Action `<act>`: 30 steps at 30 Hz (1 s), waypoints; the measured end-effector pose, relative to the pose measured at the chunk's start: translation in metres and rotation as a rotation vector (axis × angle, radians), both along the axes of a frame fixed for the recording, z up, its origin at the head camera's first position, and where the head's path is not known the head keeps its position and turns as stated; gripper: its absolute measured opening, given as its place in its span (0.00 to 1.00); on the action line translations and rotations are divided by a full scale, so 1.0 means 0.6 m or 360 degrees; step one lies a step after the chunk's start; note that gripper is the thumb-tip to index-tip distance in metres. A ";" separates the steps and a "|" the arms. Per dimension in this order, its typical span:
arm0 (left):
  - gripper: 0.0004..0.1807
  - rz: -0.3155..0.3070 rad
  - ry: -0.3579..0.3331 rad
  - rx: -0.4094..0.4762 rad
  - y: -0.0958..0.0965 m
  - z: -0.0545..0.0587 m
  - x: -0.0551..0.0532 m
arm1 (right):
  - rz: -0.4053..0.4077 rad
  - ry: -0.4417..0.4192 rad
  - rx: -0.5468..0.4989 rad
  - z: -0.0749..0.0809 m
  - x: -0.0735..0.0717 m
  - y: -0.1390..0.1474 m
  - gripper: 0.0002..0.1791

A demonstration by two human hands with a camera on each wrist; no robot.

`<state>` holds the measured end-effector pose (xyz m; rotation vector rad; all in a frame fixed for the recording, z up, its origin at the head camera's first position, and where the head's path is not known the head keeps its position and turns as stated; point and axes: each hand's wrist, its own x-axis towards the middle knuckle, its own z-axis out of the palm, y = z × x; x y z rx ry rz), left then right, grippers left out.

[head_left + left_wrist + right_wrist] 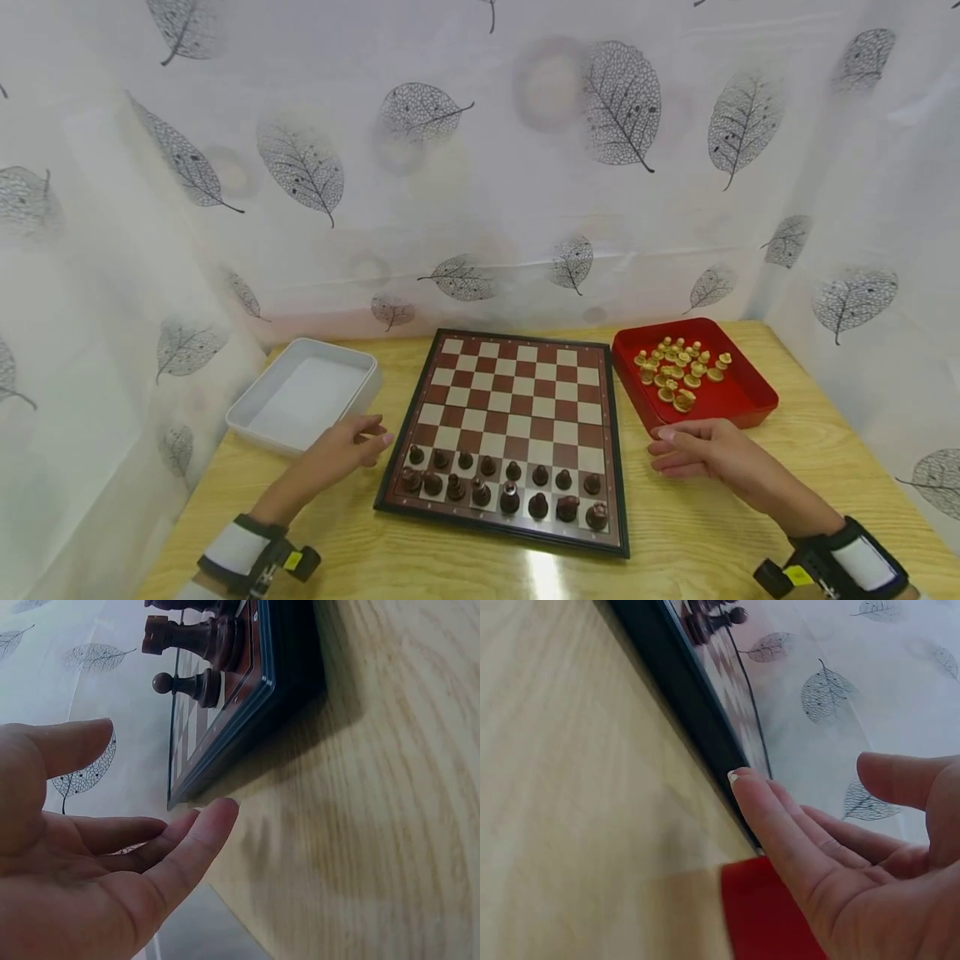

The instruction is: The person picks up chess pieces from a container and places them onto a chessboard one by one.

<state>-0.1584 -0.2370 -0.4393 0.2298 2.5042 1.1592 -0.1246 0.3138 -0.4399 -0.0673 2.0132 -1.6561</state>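
Observation:
A chessboard (517, 392) lies on the table with dark brown chess pieces (509, 497) in two rows along its near side. My left hand (341, 454) hovers by the board's left edge, fingers relaxed and holding nothing. In the left wrist view its thumb and fingers are apart, with a dark rook (191, 637) and a dark pawn (191, 687) beyond. On the other side, my right hand (712, 458) is just in front of the red tray (750, 392), also holding nothing. Gold chess pieces (684, 401) stand or lie in that tray.
A white tray (307, 392) stands left of the board, close behind the left hand. Wooden table surface (450, 567) shows around the board. A pale curtain (495, 208) with leaf prints hangs behind and at both sides.

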 end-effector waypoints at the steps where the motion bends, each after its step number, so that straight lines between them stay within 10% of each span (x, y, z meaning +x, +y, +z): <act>1: 0.39 0.0016 -0.0031 0.0021 0.000 -0.002 0.001 | -0.0003 -0.0041 -0.0025 -0.004 0.000 -0.001 0.33; 11: 0.36 0.0078 -0.0310 0.0168 -0.004 -0.020 0.008 | 0.0008 -0.0259 -0.0126 -0.027 0.004 -0.020 0.32; 30: 0.31 0.0114 -0.0393 0.0408 0.007 -0.033 0.012 | 0.0007 -0.0480 -0.0368 -0.050 0.009 -0.068 0.24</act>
